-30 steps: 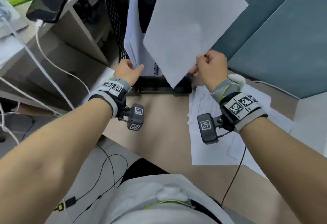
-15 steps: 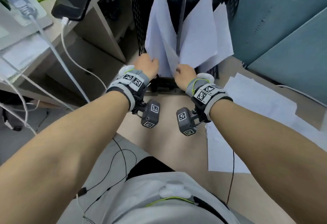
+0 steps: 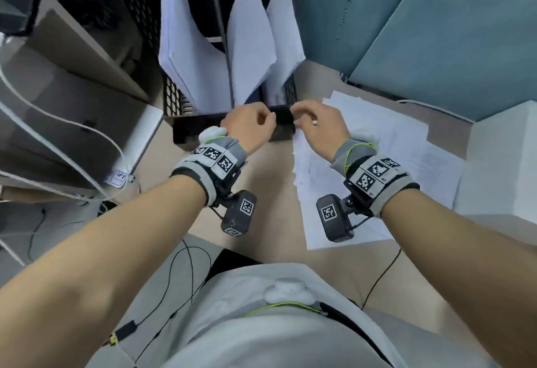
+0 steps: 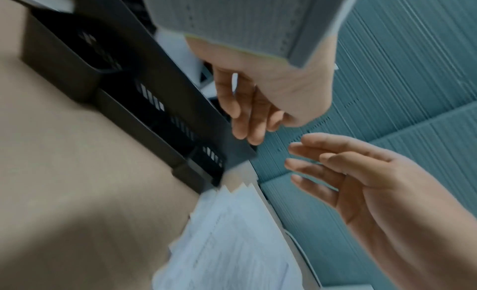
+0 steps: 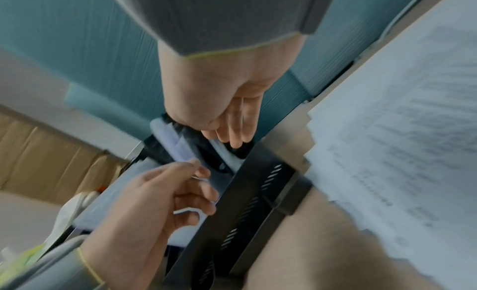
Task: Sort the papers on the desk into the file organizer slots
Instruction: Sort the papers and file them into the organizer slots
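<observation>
A black mesh file organizer (image 3: 174, 97) stands at the back of the desk. White papers fill its slots: a thick bundle on the left (image 3: 186, 42), sheets in the middle (image 3: 250, 42) and on the right (image 3: 286, 33). My left hand (image 3: 250, 125) and right hand (image 3: 315, 125) hover side by side just in front of the organizer's base, touching no paper. In the left wrist view, the left hand (image 4: 247, 111) hangs with loosely curled fingers. The right hand (image 5: 232, 119) has relaxed, nearly straight fingers. A stack of printed papers (image 3: 377, 149) lies on the desk under the right wrist.
Teal partition panels (image 3: 406, 19) close off the back right. A white box (image 3: 499, 164) sits at the right edge. On the left stands a shelf unit with white cables (image 3: 58, 135). A thin black cable (image 3: 380, 274) crosses the desk's near edge.
The sheet my right hand held up a second ago now stands in the organizer. Both hands have let go of the papers and drawn back down to the organizer's front.
</observation>
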